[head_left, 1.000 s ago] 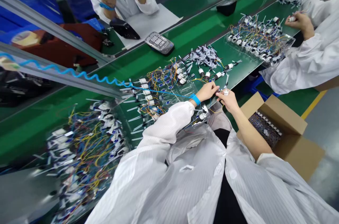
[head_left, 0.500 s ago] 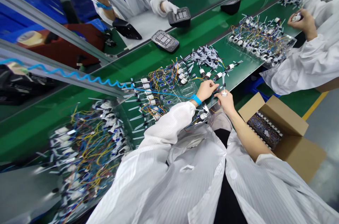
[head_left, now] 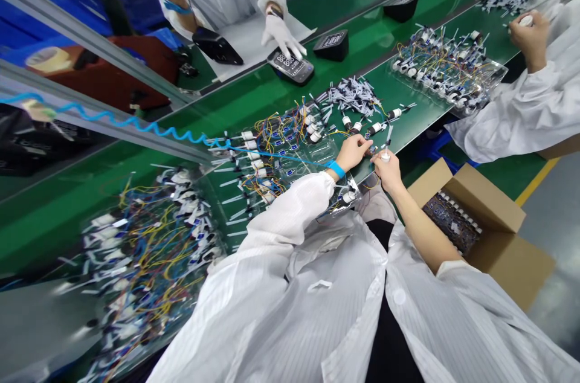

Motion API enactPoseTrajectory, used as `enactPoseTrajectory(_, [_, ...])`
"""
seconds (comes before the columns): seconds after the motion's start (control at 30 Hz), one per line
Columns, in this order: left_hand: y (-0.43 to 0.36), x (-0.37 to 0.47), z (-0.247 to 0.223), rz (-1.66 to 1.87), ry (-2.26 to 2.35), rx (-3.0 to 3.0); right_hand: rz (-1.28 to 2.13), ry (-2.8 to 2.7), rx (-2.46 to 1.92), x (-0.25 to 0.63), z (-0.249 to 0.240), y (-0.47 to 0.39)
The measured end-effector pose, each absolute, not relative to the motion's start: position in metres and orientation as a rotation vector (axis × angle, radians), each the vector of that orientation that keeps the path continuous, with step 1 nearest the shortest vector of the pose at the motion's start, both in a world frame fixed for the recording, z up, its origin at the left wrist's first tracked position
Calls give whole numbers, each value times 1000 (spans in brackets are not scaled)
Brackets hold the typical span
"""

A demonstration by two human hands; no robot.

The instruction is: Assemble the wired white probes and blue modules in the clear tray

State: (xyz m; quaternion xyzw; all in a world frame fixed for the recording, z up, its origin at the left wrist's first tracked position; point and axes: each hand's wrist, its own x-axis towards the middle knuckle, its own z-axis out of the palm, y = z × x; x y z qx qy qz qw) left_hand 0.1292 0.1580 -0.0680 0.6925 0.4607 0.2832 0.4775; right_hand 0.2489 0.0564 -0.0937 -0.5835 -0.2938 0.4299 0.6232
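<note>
My right hand (head_left: 388,171) is closed around a small white cylindrical part (head_left: 385,156) with a pale strip sticking up from it. Just to its left, my left hand (head_left: 354,152), with a blue band at the wrist, has its fingers pinched together near a small dark piece; what exactly it grips is too small to tell. Beyond my hands lie a few loose white-and-black parts (head_left: 374,128) and a pile of pale strips (head_left: 356,95). A clear tray (head_left: 317,156) with wired parts stands beside my left forearm.
More wired parts (head_left: 154,250) fill trays at the left. Another loaded tray (head_left: 448,66) is at the right, near a co-worker's sleeve. An open cardboard box (head_left: 493,196) stands low on the right. Across the green belt, a gloved hand (head_left: 281,35) touches a display unit (head_left: 292,69).
My hands have shifted only slightly, and the pale strip in my right hand leans more to the right. Across the belt, the gloved hand moved from one display unit onto another.
</note>
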Motion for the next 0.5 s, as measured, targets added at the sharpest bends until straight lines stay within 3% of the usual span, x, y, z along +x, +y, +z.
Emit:
enactPoseTrajectory(0.3, [163,131,-72,710,1060,1531,1094,-644,-1177,279,-88,48])
enactPoseTrajectory(0.5, [172,117,-47,695,1141,1975,1000,-639,-1005,312,-69,58])
